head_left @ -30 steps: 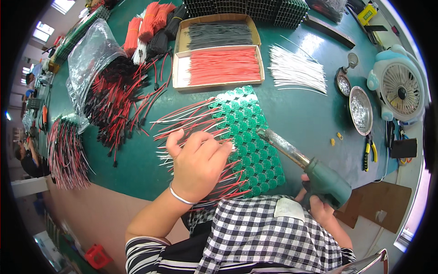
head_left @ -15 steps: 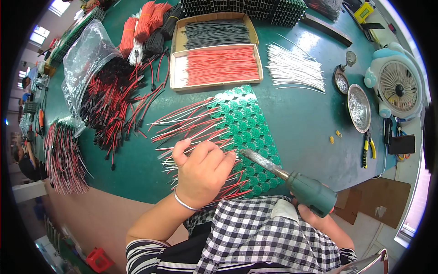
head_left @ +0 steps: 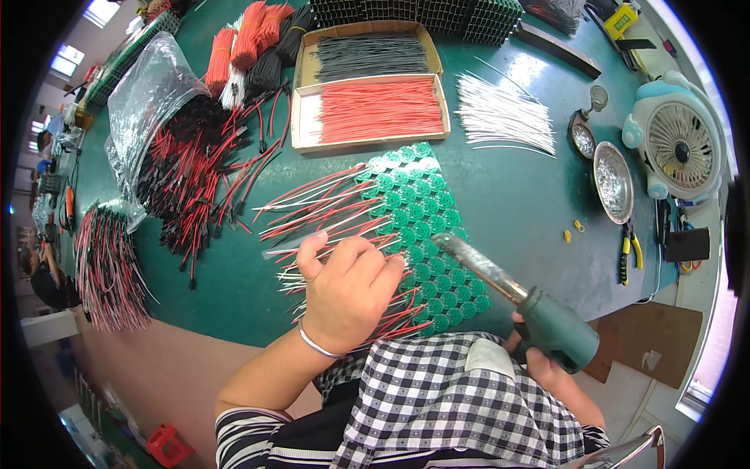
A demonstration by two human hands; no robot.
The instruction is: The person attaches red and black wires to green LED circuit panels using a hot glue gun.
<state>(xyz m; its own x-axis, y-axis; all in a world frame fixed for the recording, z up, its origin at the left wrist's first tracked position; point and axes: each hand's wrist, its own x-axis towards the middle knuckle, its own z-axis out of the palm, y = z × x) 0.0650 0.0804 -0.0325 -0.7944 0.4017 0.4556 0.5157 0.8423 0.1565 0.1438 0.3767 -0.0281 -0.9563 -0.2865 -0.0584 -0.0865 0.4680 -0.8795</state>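
Note:
My left hand (head_left: 350,291) is closed at the left edge of a sheet of round green circuit boards (head_left: 426,211), its fingertips pinching a thin wire whose gripped part is hidden. Red, black and white wires (head_left: 316,191) stick out leftward from the boards, some passing beneath that hand. In my right hand (head_left: 548,374) is a soldering iron (head_left: 556,328) with a thick dark green handle. Its metal tip (head_left: 453,246) points up and left over the middle of the sheet, apart from my left fingertips.
Behind the boards stand cardboard trays of red wires (head_left: 381,109) and black wires (head_left: 371,59). White wires (head_left: 506,113) lie to their right. Farther right are a metal dish (head_left: 613,184), a fan (head_left: 681,141) and yellow-handled pliers (head_left: 625,258). Bagged red-black leads (head_left: 191,176) lie left.
The soldering iron and my right hand have moved right, drawing the tip away from my left fingertips. My left hand has stayed nearly in place.

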